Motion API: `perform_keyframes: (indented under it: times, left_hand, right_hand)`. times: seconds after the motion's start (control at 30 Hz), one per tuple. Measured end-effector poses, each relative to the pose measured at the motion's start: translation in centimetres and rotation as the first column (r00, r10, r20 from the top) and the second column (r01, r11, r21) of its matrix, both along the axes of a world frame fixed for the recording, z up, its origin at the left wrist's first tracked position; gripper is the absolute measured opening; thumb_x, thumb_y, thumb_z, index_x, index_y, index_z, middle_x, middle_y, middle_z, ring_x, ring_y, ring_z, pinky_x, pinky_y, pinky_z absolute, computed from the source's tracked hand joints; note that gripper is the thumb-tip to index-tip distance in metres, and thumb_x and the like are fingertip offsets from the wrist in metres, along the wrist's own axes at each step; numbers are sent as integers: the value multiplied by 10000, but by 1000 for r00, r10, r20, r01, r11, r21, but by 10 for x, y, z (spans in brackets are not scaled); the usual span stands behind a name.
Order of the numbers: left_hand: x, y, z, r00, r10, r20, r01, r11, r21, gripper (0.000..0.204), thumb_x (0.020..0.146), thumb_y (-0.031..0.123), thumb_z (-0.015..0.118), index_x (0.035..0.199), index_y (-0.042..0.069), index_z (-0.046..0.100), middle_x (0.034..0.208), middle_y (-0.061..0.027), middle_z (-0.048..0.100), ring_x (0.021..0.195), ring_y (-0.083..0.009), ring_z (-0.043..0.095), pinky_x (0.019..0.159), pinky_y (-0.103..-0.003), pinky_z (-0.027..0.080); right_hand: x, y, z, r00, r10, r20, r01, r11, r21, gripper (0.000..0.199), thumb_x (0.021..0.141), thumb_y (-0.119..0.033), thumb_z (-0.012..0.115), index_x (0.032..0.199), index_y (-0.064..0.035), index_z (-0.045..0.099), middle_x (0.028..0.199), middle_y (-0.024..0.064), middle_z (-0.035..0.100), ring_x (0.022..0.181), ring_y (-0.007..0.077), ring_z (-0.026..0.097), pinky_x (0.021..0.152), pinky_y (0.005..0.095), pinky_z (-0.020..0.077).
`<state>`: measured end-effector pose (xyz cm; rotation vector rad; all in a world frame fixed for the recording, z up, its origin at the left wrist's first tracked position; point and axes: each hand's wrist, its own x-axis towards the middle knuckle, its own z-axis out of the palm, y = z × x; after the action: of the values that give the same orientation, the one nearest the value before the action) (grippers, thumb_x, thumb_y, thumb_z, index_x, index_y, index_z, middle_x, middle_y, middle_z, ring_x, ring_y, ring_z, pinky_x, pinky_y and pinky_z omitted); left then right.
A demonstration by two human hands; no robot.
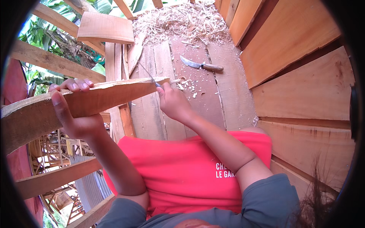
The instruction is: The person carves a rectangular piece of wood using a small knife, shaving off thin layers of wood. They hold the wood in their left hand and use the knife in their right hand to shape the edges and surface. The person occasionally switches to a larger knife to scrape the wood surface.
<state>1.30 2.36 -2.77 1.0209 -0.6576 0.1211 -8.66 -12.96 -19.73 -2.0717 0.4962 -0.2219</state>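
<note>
A long, thick wooden board (pixel 108 97) lies across in front of me, narrowing toward its right end. My left hand (pixel 78 110) is closed around it near the left, fingers over the top edge and thumb against the near face. At the narrow end, my right hand (pixel 174 100) is closed on a knife (pixel 146 71). Its thin blade slants up and left across the board's pale, rough-cut top edge. Most of its handle is hidden in my fist.
A second knife (pixel 207 66) with a curved blade and wooden handle lies on the plank floor (pixel 163 57). Curled shavings (pixel 182 22) are heaped at the far end. A plank wall (pixel 300 83) stands at right; open slats (pixel 57 62) line the left. Red cloth (pixel 182 159) covers my lap.
</note>
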Motion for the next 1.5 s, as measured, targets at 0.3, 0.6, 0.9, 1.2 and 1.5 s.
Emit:
perform_keyframes:
  times: [0.3, 0.6, 0.9, 1.2, 1.5]
  left_hand:
    - [2, 2, -2, 998, -66, 18, 66, 997, -31, 277, 980, 311, 573, 1142, 97, 507, 854, -84, 543, 782, -214, 545, 797, -431, 461]
    - [14, 4, -4, 977, -212, 21, 213, 976, -49, 257, 993, 320, 535, 1150, 118, 505, 876, -75, 536, 817, -211, 535, 823, -420, 442]
    - [11, 0, 0, 968, -248, 45, 249, 968, -17, 217, 1007, 319, 520, 1131, 141, 520, 908, -53, 545, 854, -192, 522, 874, -416, 397]
    - [19, 13, -8, 969, -244, 29, 245, 969, -42, 268, 990, 333, 543, 1151, 122, 508, 889, -73, 533, 825, -203, 526, 834, -421, 433]
    - [18, 13, -6, 976, -218, 1, 217, 974, -70, 233, 998, 318, 529, 1132, 128, 516, 892, -64, 536, 829, -206, 528, 833, -421, 435]
  right_hand:
    - [0, 2, 12, 999, 25, 20, -28, 987, 157, 361, 1045, -238, 388, 958, 77, 542, 809, 356, 627, 837, 501, 647, 775, 582, 494]
    - [6, -6, -20, 994, -110, -4, 110, 990, 92, 390, 1059, -279, 364, 959, 67, 513, 801, 340, 630, 801, 501, 645, 729, 587, 491]
    - [1, 0, -20, 993, -121, 12, 121, 992, -23, 339, 1051, -254, 397, 972, 58, 502, 725, 300, 638, 716, 493, 651, 636, 572, 513]
    - [6, 9, -24, 975, -36, 221, 37, 999, 0, 346, 1056, -272, 386, 929, 29, 497, 683, 283, 615, 673, 487, 629, 620, 566, 478]
    - [1, 6, -16, 989, -47, 142, 33, 995, 96, 389, 1057, -280, 375, 937, 61, 518, 755, 334, 623, 784, 509, 644, 675, 589, 495]
